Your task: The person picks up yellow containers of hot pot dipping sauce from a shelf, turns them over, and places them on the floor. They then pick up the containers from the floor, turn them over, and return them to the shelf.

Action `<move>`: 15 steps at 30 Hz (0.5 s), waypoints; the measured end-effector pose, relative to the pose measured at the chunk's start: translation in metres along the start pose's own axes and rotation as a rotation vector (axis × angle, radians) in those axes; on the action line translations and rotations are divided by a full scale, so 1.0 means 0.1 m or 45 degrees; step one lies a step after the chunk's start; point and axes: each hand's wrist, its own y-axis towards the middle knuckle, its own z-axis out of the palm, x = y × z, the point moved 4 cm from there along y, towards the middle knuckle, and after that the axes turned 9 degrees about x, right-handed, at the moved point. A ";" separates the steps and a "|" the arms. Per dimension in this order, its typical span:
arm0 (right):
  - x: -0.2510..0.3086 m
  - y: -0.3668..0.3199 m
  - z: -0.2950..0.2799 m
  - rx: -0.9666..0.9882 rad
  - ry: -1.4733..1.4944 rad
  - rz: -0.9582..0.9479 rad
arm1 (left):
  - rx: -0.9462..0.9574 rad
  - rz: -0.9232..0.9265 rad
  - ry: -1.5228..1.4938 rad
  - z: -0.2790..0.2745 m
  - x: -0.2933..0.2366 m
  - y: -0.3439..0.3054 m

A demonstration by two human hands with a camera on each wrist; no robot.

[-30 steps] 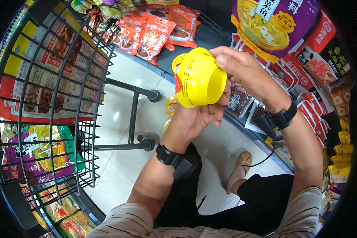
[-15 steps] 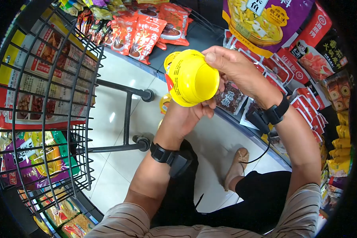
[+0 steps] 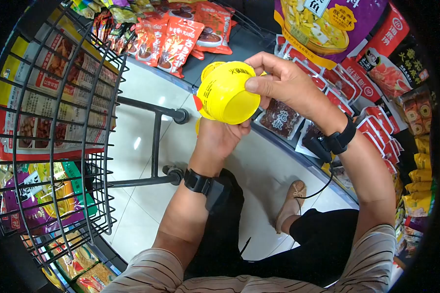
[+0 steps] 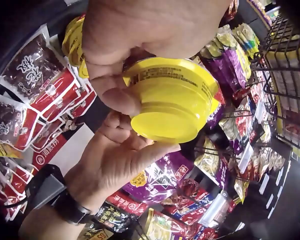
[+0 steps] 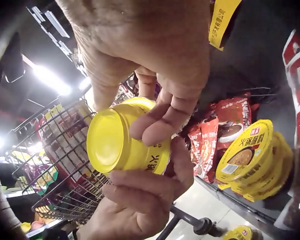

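Note:
A yellow hot pot dipping sauce tub point(image 3: 230, 97) is held between both hands, tilted so its round base faces up toward the head camera. My left hand point(image 3: 217, 139) grips it from below, its fingers partly hidden behind the tub. On the other side my right hand point(image 3: 288, 88) pinches the tub, thumb on its wall near the base. In the left wrist view, dark print runs round the wall of the tub point(image 4: 170, 100). The right wrist view shows the right fingers lying over the tub point(image 5: 107, 142) and the left fingers round its lower side.
A black wire cart point(image 3: 85, 146) with large packets stands at the left. Red sauce pouches point(image 3: 181, 41) lie on the shelf beyond the hands, near stacked yellow tubs point(image 5: 247, 155). A purple packet point(image 3: 347, 34) and hanging red packets point(image 3: 376, 132) are at the right.
The tub has turned in the hands, bringing more of its printed lettering to the top, and sits slightly farther left in the head view. Both hands keep hold of it.

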 end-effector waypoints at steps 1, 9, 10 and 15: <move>0.01 0.00 0.02 -0.015 -0.012 0.004 | 0.021 -0.002 -0.036 -0.04 0.01 0.01; 0.00 0.01 0.06 0.018 -0.097 0.028 | -0.089 -0.025 -0.150 -0.02 0.00 0.01; -0.02 0.02 0.04 0.009 -0.102 0.027 | -0.107 -0.025 -0.119 -0.01 0.00 0.01; -0.16 0.03 -0.09 -0.077 -0.013 0.084 | -0.017 -0.028 -0.103 -0.09 0.04 0.04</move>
